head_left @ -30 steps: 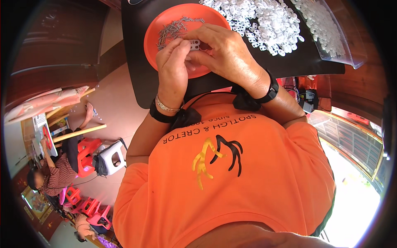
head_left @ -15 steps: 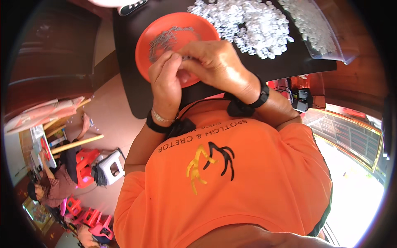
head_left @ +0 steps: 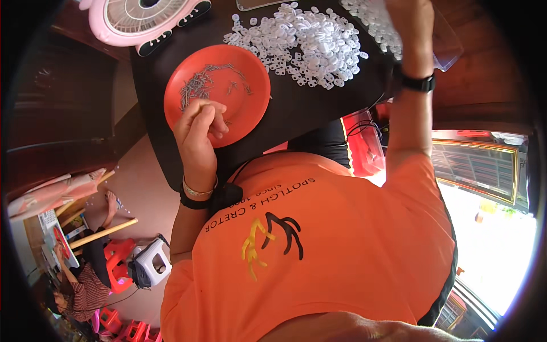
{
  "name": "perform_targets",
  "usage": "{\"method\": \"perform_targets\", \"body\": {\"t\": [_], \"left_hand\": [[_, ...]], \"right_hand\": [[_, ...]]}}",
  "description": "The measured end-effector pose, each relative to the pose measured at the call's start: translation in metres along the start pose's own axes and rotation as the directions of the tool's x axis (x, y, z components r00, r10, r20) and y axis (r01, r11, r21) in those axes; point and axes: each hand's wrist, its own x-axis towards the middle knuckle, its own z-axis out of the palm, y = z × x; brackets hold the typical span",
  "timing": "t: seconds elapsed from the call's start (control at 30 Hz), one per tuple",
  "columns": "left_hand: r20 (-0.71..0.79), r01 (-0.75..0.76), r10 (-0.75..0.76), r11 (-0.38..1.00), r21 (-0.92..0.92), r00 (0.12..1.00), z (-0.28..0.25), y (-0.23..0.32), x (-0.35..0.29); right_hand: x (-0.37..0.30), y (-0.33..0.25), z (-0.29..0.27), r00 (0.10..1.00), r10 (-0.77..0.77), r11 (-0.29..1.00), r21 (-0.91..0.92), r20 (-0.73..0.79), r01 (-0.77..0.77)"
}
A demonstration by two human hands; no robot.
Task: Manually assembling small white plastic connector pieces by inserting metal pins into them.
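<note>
From the centre of my view, I see the left hand (head_left: pixel 200 122) at ten o'clock, fingers curled above the red plate (head_left: pixel 248 111) of metal pins (head_left: pixel 196 85); I can't tell if it's clamped on anything. The right hand (head_left: pixel 411 21), between one and two, is blurred, its grip unreadable. White pieces (head_left: pixel 327 51) lie heaped toward twelve.

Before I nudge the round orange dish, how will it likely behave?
The dish looks like smooth plastic, so probably light and inclined to slide. Its broad, shallow shape makes tipping unlikely. The loose metal pins inside would likely shift.
</note>
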Motion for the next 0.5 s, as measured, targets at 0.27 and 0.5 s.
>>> {"method": "perform_targets", "body": {"t": [0.27,0.5], "left_hand": [[0.048,0.140,-0.146,0.984,0.115,0.988,0.002,0.000,-0.002],[0.078,0.202,-0.210,0.974,0.098,0.975,0.002,0.003,-0.005]], "right_hand": [[-0.035,-0.008,0.038,0.927,-0.072,0.923,0.377,0.368,-0.078],[-0.096,-0.036,0.093,0.705,-0.360,0.933,0.258,0.612,0.252]]}}
